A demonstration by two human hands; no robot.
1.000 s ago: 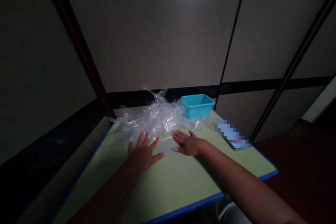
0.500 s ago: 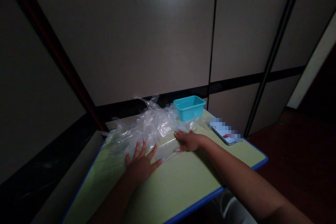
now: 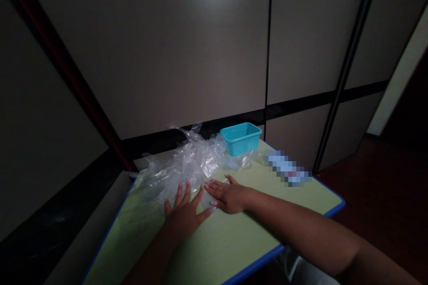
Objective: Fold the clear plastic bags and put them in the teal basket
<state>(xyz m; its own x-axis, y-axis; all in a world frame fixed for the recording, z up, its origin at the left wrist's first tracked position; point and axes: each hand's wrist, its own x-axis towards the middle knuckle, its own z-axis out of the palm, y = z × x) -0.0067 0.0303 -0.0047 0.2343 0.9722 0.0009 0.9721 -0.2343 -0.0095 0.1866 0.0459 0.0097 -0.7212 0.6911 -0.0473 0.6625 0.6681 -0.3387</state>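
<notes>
The bench (image 3: 230, 242), pale with a blue edge, fills the lower middle of the frame. Across its far left part, near the frame's centre, sprawls a heap of clear plastic (image 3: 197, 160), crumpled and glossy. The blue tub (image 3: 243, 148) stands upright at its right, right of centre; a flat pale-blue object (image 3: 288, 169), pixelated out, lies farther right.

Below the heap, the person's left hand (image 3: 183, 213) is palm down, its fingers fanned wide and gripping nothing. The right hand (image 3: 230, 197) lies flatter, fingers together and thumb apart, resting on or just over a flat piece of clear plastic (image 3: 206, 201) without pinching it. That piece shows between the two hands, low centre; the rest of it is hidden.

The film should be very light, limp and slippery, prone to creasing or clinging. Flat palms would suit smoothing; for lifting, a pinch at a corner or edge seems best.
</notes>
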